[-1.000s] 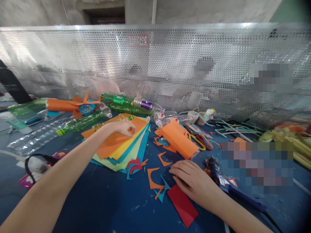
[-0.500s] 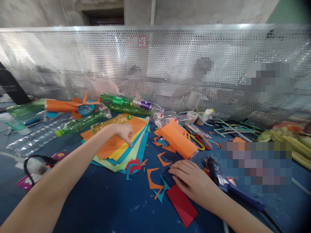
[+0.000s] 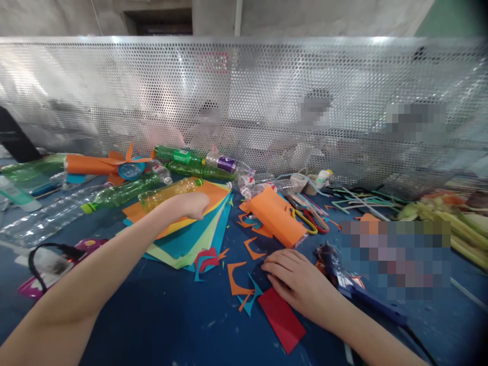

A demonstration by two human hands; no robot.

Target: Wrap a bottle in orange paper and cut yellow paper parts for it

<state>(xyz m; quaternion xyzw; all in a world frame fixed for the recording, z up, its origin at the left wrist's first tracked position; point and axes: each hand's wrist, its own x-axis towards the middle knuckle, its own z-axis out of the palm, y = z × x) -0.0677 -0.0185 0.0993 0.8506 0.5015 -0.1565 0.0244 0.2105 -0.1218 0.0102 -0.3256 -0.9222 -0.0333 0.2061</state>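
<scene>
My left hand pinching orange paper mid-frame, my right hand, fingers together, by red paper lower right

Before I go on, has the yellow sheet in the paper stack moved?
Yes. The near edge of the yellow sheet has drawn back, away from the red paper scraps, exposing more blue paper beneath.

There are two hands, one paper stack and one red rectangle.
</scene>
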